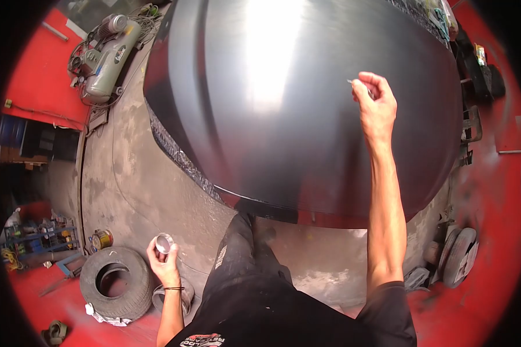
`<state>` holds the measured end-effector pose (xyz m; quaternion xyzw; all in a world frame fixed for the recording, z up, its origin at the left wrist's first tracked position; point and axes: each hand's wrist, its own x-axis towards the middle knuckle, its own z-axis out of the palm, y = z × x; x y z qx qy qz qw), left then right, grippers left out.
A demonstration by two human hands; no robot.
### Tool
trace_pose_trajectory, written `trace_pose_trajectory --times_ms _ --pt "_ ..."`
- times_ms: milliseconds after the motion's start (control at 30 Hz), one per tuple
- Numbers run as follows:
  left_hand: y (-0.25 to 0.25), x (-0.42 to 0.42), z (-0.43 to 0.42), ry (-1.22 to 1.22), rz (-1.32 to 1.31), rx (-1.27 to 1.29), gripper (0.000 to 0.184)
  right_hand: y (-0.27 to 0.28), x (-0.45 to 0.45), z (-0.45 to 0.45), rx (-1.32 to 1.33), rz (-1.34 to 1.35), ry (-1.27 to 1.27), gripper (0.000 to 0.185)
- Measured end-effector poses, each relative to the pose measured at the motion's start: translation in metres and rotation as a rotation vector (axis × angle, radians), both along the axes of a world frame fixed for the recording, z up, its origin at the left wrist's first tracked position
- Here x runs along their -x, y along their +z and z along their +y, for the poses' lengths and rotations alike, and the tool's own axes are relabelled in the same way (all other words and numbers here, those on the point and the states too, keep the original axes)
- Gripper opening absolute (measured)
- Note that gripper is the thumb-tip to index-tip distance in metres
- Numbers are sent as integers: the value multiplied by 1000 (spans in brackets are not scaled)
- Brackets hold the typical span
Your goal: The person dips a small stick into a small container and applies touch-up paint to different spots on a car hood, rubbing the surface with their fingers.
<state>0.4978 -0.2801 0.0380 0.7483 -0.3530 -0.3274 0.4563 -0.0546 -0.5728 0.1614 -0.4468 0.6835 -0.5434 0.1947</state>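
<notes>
A large dark grey car hood (260,133) with a bright light reflection fills the upper middle of the view. Over its right part is my right hand (378,101), fingers curled in a pinch; a tiny light tip pokes out at the fingertips, too small to name. Whether this hand touches the hood I cannot tell. Low on the left, away from the hood, my left hand (164,263) has its fingers wrapped round a small round cup (164,243), its opening facing up. What is inside the cup is not clear.
A tyre (90,283) lies on the floor at left, beside a tin (102,239). An air compressor (113,61) with cables stands at upper left. Wheels (460,257) lean at lower right. A blue rack (40,237) holds clutter. The hood's near edge is close to my legs.
</notes>
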Motion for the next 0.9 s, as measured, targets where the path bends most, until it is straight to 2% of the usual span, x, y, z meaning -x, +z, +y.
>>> trace_pose_trajectory --times_ms 100,200,367,667,767,800,900 --pt "-33 -48 8 173 47 -5 60 -9 8 -41 9 -63 15 32" --pt "-55 -89 19 273 -24 -91 59 -13 11 -81 11 -60 43 31" --pt "-73 -103 40 422 -89 -158 61 -29 21 -148 28 19 84 31" --pt "-74 -120 80 590 -119 -240 67 -49 21 -191 11 198 49 33" --pt "-67 -125 82 626 -117 -246 70 -55 24 -195 66 337 14 34" --pt "-76 -143 93 602 -117 -246 81 -59 27 -198 67 345 18 34" --pt "-68 -148 93 645 -153 -271 84 -60 24 -201 9 333 25 35"
